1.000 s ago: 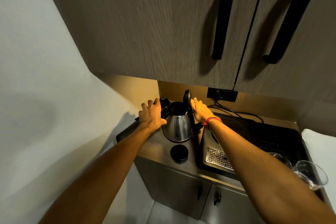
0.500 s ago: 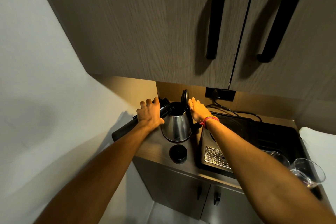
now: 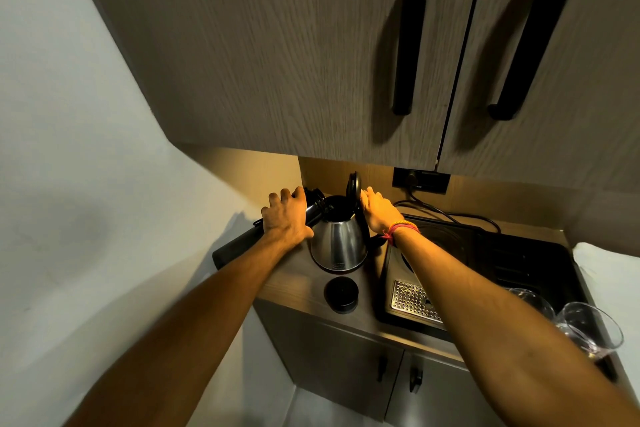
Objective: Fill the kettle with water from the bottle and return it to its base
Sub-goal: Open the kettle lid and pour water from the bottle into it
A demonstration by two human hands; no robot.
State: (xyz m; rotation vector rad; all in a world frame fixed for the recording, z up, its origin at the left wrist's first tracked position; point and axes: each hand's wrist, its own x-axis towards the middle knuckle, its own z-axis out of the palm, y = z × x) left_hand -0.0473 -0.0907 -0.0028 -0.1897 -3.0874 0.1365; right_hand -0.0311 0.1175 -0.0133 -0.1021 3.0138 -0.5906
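A steel kettle (image 3: pixel 339 246) stands on the wooden counter (image 3: pixel 294 274), and its black lid (image 3: pixel 354 185) is flipped upright. My left hand (image 3: pixel 285 218) grips a long black bottle (image 3: pixel 239 246). The bottle is tilted, with its open mouth at the left rim of the kettle's opening. My right hand (image 3: pixel 379 210) is at the top of the kettle's handle, with its fingers against the raised lid. No stream of water is visible. I cannot tell whether the kettle sits on its base.
A small black round cap-like piece (image 3: pixel 341 294) lies in front of the kettle. To the right are a black tray (image 3: pixel 519 253) with a metal grid (image 3: pixel 412 298), two glasses (image 3: pixel 588 329), a wall socket (image 3: pixel 420 179) with cables, and overhead cabinets (image 3: pixel 311 45) close above.
Both hands keep their hold and the bottle stays tilted at the kettle's mouth. Only my view has shifted a little.
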